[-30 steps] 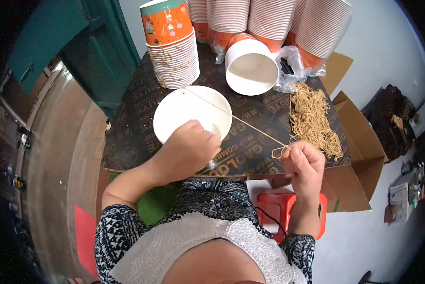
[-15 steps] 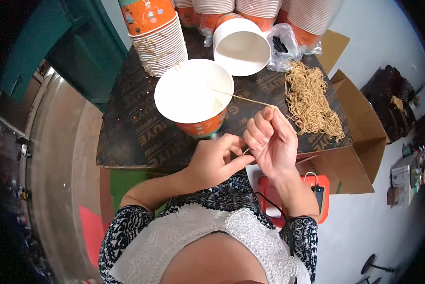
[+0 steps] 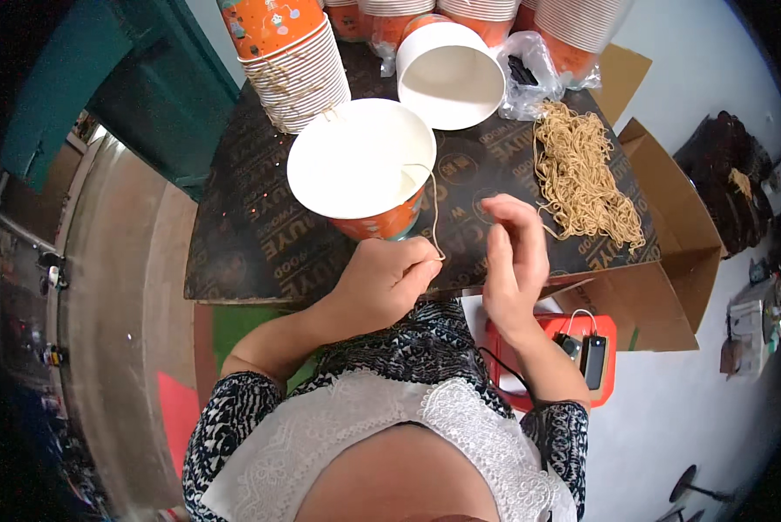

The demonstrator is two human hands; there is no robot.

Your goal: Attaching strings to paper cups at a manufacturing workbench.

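Note:
My left hand (image 3: 382, 283) pinches a tan cord (image 3: 436, 217) between thumb and fingers at the table's front edge. From that pinch the cord runs slackly up over the right rim of a white-lined orange paper bucket (image 3: 377, 226), and its end lies inside. The bucket stands upright, just beyond my left hand. To the right, my right hand (image 3: 518, 270) is raised with thumb and fingers apart, holding nothing visible. Beyond it lies a tangled heap of tan cords (image 3: 582, 178); one strand strays from its near left side toward my right hand.
A nested bucket stack (image 3: 299, 83) with cords around its rims stands back left. Another bucket (image 3: 451, 83) lies tipped behind the first, beside a clear plastic bag (image 3: 529, 78). More stacks line the back. A cardboard box (image 3: 669, 252) and a red tray (image 3: 603, 348) flank the table's right.
The cord, earlier stretched taut from bucket to right hand, now hangs slack from the left hand. My right hand has let go, opened and moved right, away from the left.

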